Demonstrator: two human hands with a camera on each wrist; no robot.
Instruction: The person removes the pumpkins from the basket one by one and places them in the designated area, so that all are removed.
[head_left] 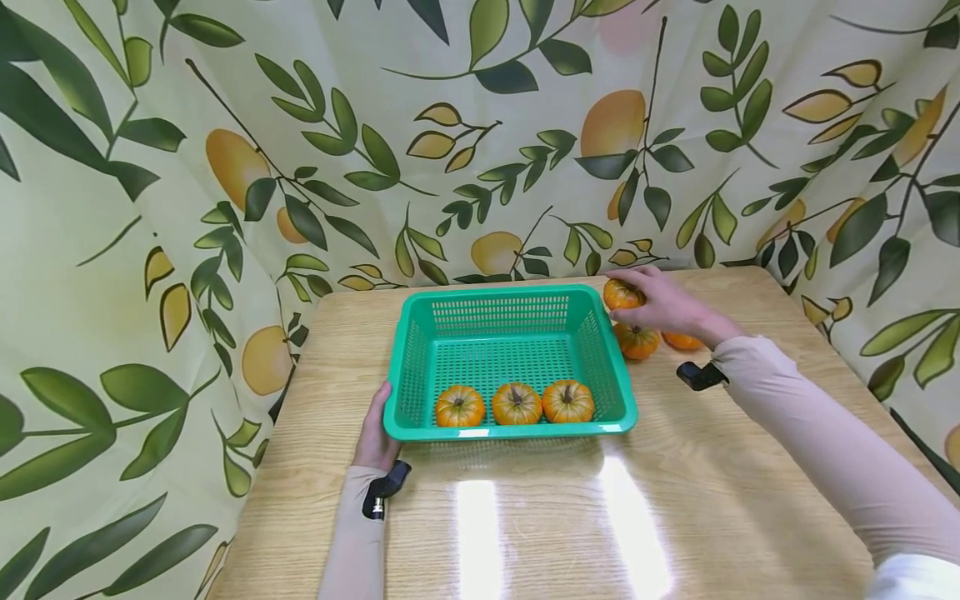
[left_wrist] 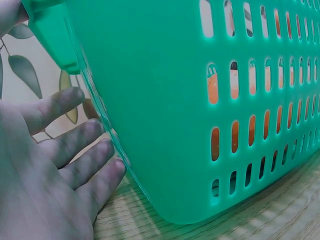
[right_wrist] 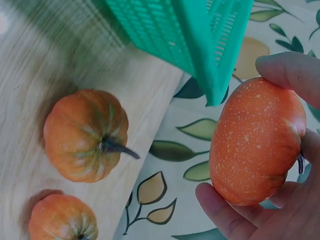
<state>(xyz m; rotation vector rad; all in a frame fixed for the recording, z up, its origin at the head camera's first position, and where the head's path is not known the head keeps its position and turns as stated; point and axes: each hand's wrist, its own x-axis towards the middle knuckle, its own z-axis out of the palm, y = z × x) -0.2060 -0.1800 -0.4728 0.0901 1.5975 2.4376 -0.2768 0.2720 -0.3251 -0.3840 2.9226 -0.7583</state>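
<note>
basket (head_left: 510, 333): glossy green plastic
table (head_left: 675, 500): shiny wood grain
pumpkins (right_wrist: 85, 135): matt, speckled, perhaps plastic
backdrop (head_left: 150, 167): printed cloth

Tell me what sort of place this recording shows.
Probably a staged recording booth, not a kitchen: a leaf-and-fruit printed cloth backdrop wraps round a small wooden table holding only a green basket and little pumpkins.

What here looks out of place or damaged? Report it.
Nothing stands out. Three small pumpkins sit upright in the green basket, two more lie on the table, the right hand grips another.
</note>
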